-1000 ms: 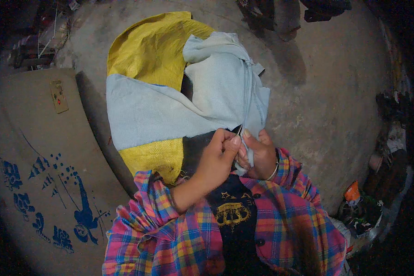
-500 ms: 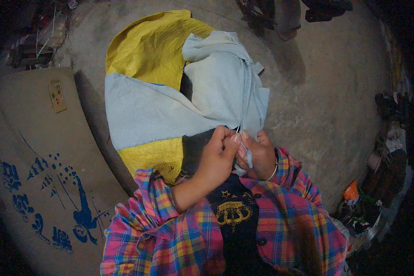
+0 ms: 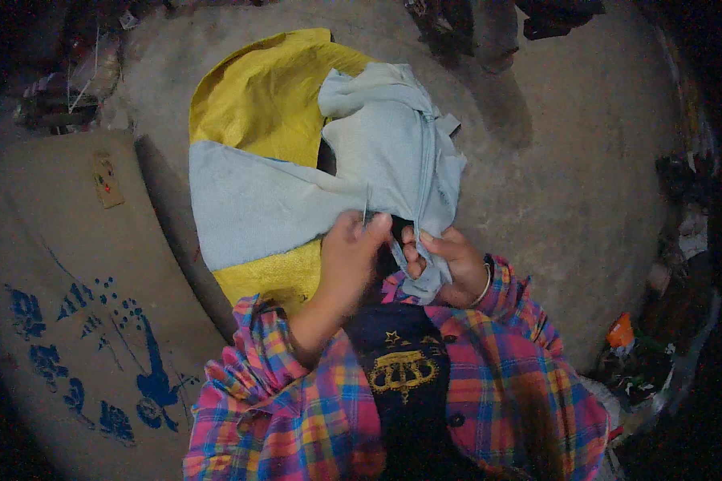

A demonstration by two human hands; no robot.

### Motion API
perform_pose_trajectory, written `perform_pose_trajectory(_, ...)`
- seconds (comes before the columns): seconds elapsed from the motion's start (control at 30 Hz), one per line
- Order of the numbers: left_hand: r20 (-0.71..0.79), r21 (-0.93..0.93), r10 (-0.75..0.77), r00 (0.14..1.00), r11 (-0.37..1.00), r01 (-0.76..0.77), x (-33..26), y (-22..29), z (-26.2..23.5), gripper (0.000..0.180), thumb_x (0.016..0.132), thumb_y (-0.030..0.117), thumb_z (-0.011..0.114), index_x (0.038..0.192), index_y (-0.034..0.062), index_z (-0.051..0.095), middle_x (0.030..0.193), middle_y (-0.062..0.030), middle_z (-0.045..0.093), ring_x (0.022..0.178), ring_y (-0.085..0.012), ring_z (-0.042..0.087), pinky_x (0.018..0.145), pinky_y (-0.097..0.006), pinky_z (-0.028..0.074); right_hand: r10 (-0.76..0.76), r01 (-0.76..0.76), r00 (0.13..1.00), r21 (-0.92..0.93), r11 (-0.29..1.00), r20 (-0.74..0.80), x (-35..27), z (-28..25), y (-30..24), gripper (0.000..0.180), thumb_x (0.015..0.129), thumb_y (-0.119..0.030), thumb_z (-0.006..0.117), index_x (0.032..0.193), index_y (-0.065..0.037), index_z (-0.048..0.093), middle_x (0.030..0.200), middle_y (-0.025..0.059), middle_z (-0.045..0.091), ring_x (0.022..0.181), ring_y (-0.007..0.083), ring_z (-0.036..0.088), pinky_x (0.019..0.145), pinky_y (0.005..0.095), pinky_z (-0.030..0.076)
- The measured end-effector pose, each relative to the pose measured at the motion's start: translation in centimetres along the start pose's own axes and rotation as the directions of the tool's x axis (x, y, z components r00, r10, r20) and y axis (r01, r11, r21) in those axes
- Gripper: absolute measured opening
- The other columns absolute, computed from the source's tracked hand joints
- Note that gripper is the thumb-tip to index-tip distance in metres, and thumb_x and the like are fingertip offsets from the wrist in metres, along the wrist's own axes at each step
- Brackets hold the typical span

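Pale blue cloth (image 3: 297, 200) is lying over a yellow sack (image 3: 265, 96) on the concrete floor (image 3: 569, 176). Left hand (image 3: 351, 256) is pinching a thin needle (image 3: 366, 210) with fingers closed. Right hand (image 3: 449, 260) is gripping the cloth's folded edge.

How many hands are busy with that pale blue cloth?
2. The left hand pinches a thin needle at the edge of the pale blue cloth; the right hand, with a bangle, grips a fold beside it.

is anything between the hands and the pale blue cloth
Nothing visible. The right hand pinches an edge of the pale blue cloth directly, and the left hand holds a thin needle right against it. The cloth lies over a yellow sack.
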State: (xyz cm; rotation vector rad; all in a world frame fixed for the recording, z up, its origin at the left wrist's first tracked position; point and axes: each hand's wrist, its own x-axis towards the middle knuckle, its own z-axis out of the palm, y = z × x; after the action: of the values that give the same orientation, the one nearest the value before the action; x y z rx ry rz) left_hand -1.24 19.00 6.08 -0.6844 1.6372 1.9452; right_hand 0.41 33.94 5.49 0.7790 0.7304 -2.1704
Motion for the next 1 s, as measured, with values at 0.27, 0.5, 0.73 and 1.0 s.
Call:
perform_pose_trajectory(0.27, -0.198, -0.031, 0.117, 0.973, 0.992, -0.125, 0.4, 0.5, 0.2, 0.015, 0.074, 0.014, 0.056, 0.073, 0.0006, 0.048, 0.062, -0.0013, 0.048, 0.047, -0.0059, 0.038, 0.04, -0.02, 0.031, 0.033, -0.044, 0.969, 0.039, 0.998, 0.244, 2.5, -0.6, -1.3, 0.022, 0.078, -0.013, 0.047, 0.095, 0.002, 0.046, 0.07, 0.0061, 0.051, 0.045, 0.0083, 0.042, 0.04, 0.02, 0.036)
perform_pose_trajectory(0.5, -0.235, 0.069, 0.286, 0.929, 0.958, -0.278, 0.9, -0.3, -1.0, 0.015, 0.076, 0.014, 0.055, 0.073, 0.0017, 0.046, 0.064, 0.0003, 0.047, 0.055, -0.006, 0.04, 0.048, -0.02, 0.033, -0.077, -0.033, 0.92, 0.27, 0.962, 0.385, 5.5, 0.5, -1.7, 0.036, 0.081, -0.029, 0.044, 0.105, -0.002, 0.044, 0.087, 0.0122, 0.054, 0.073, 0.0203, 0.055, 0.061, 0.0313, 0.048)
perform_pose_trajectory(0.73, -0.266, 0.039, 0.313, 0.912, 0.949, -0.314, 0.3, 0.8, -0.1, 0.012, 0.076, 0.013, 0.056, 0.08, 0.0057, 0.047, 0.067, 0.0027, 0.047, 0.056, -0.0047, 0.041, 0.048, -0.018, 0.033, -0.139, 0.098, 0.965, 0.186, 0.978, 0.224, 6.8, 1.9, -2.6, 0.023, 0.076, -0.015, 0.053, 0.096, -0.004, 0.051, 0.088, 0.0073, 0.057, 0.077, 0.0195, 0.055, 0.066, 0.0321, 0.048)
perform_pose_trajectory(1.0, -0.251, -0.061, 0.211, 0.945, 0.971, -0.233, 0.0, 0.7, -0.2, 0.013, 0.077, 0.015, 0.055, 0.075, 0.0037, 0.047, 0.061, 0.0008, 0.046, 0.047, -0.0052, 0.039, 0.04, -0.018, 0.03, -0.197, 0.2, 0.967, -0.004, 0.98, 0.163, 4.6, 1.4, -2.8, 0.02, 0.076, -0.014, 0.053, 0.092, -0.002, 0.049, 0.075, 0.0059, 0.052, 0.063, 0.0153, 0.051, 0.051, 0.0245, 0.042)
